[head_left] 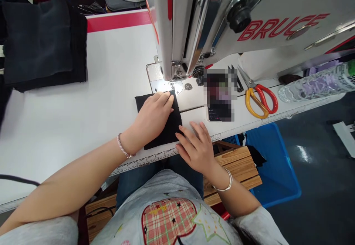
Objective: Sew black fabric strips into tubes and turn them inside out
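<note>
A black fabric piece lies on the white sewing table, its far edge close to the presser foot of the sewing machine. My left hand rests on top of it, fingers bent and pressed together, gripping the cloth near its far right corner just in front of the needle plate. The fingertips are partly hidden, as is the cloth beneath the palm. My right hand is open with its fingers spread, at the cloth's near right edge by the table's front edge; it holds nothing.
A stack of black fabric pieces lies at the left. To the right are a partly blurred phone, scissors with red and yellow handles, and a plastic bottle. A ruler tape runs along the front edge. Below stands a blue bin.
</note>
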Demonstrator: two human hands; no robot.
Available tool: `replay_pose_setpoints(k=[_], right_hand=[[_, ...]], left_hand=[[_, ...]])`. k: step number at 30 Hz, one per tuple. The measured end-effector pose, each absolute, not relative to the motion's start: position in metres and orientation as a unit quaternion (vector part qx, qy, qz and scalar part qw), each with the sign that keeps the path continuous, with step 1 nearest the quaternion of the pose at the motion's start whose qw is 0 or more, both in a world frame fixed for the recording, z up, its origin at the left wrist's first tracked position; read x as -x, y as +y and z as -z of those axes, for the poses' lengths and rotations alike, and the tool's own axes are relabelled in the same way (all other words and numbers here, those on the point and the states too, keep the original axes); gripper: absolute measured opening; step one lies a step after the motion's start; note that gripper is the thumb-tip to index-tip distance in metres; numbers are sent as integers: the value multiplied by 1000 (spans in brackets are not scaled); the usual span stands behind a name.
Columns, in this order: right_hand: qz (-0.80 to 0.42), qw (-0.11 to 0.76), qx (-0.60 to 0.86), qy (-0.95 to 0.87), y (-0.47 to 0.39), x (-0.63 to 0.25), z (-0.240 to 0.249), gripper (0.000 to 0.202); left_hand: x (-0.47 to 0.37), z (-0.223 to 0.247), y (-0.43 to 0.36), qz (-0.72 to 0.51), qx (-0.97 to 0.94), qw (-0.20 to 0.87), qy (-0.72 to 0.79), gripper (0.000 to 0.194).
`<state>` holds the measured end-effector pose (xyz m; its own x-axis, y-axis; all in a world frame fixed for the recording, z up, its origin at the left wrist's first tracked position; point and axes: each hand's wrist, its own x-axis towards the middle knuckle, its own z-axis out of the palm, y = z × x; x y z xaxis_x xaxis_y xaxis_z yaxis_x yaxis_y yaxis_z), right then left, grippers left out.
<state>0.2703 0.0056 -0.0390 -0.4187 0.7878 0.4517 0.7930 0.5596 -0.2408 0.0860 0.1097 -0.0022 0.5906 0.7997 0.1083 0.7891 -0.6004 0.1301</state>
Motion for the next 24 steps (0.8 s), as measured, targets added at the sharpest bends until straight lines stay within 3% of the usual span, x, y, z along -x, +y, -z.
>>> replay_pose_setpoints(k=[24], right_hand=[[-5,268,458,-848,10,-274,35,27]], left_hand=[[-93,0,110,-83,-886,30,454,28]])
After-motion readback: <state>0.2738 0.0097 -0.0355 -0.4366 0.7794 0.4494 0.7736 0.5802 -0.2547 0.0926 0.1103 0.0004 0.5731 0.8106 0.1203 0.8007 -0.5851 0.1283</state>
